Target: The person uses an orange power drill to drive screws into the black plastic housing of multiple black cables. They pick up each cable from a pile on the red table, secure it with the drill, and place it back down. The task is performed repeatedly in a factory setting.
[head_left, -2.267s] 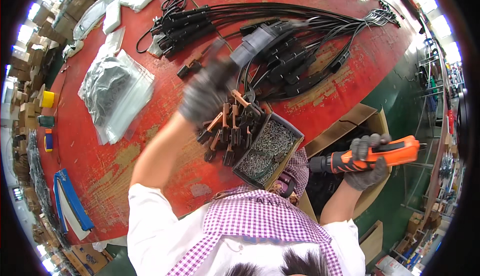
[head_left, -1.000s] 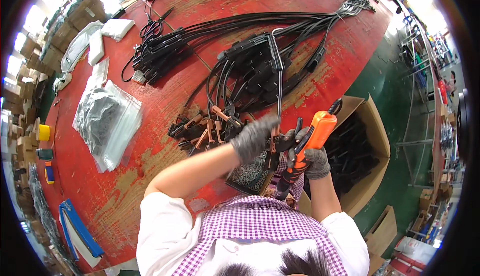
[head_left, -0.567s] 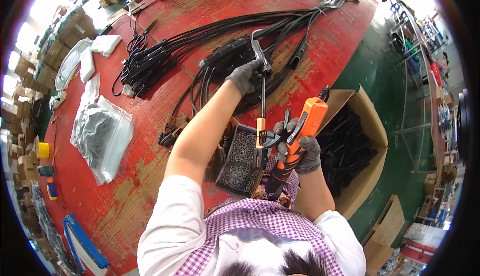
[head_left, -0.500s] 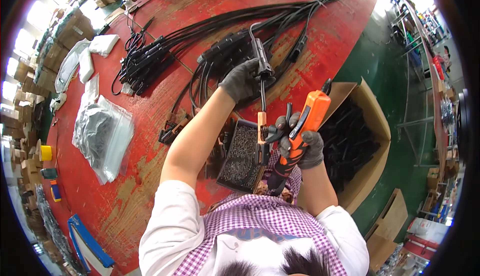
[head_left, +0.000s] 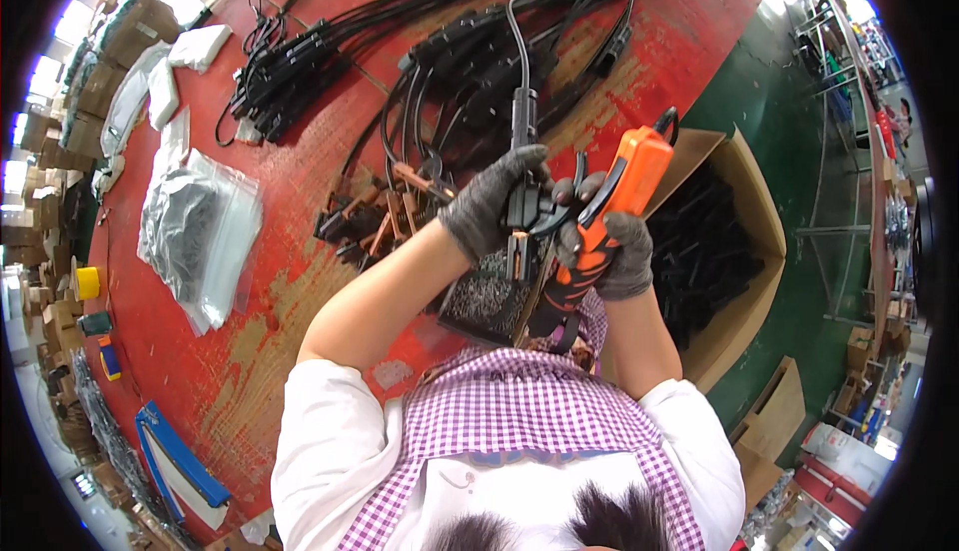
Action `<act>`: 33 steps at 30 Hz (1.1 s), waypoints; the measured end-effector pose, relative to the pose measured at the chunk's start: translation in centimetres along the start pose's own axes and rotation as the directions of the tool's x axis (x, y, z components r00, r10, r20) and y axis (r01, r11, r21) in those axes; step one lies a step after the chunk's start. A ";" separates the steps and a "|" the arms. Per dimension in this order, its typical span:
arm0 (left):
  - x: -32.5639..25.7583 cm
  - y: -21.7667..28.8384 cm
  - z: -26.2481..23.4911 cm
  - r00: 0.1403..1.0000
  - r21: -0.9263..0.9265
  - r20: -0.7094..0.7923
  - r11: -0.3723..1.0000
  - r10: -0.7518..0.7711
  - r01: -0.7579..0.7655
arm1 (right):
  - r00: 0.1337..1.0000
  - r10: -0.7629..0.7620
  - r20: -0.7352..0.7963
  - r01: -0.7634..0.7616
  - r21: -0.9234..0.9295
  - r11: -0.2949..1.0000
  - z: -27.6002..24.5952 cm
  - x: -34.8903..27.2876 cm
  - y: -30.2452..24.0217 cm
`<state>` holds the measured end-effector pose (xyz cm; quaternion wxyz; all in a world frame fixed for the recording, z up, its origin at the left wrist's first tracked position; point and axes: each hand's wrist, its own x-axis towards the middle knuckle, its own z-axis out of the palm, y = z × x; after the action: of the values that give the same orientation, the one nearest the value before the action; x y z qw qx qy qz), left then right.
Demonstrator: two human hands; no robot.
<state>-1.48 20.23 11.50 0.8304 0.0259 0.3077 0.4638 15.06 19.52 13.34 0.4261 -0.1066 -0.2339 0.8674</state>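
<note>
My left hand (head_left: pixel 491 201), in a dark grey glove, is closed around a black plastic handle (head_left: pixel 523 123) with a cable running out of its far end. Below the fingers, the coppery metal end (head_left: pixel 517 251) of the same piece sticks out toward me. Gloved as well, my right hand (head_left: pixel 627 256) grips an orange and black electric screwdriver (head_left: pixel 635 171) whose thicker end points away from me. A curved black plastic part (head_left: pixel 554 219) shows between the two hands; my right fingers seem to hold it. Under them sits a box of small screws (head_left: pixel 484 303), partly covered.
Several coppery clamp pieces (head_left: pixel 385 221) lie left of my hands. Bundles of black cables (head_left: pixel 450 1) stretch across the red table (head_left: pixel 300 351). At right stands a carton (head_left: pixel 767 281) of black parts (head_left: pixel 699 241). Clear plastic bags (head_left: pixel 205 236) lie at left.
The black handle has slid down the cable toward me, over most of the coppery end. My left hand has come down with it, close to my right hand, which still holds the screwdriver.
</note>
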 end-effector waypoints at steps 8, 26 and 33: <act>-5.3 -0.9 -3.0 0.998 -0.254 -0.016 0.965 0.055 -0.057 | 0.982 -0.097 -0.160 0.043 -0.309 0.950 -1.4 -2.6 -0.1; -6.5 -4.3 -5.0 0.977 -0.159 -0.149 0.972 0.151 -0.175 | 0.840 -0.534 -0.099 0.406 -0.539 0.738 -1.3 -0.8 3.1; -6.8 -3.7 -6.1 0.989 -0.276 -0.090 0.952 0.114 -0.135 | 0.861 -0.497 -0.109 0.359 -0.563 0.744 -1.8 -0.8 3.8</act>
<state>-4.54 11.31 8.61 0.7830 -0.0898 0.2663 0.5550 13.61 17.48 9.94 0.5956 -0.2710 -0.4233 0.6266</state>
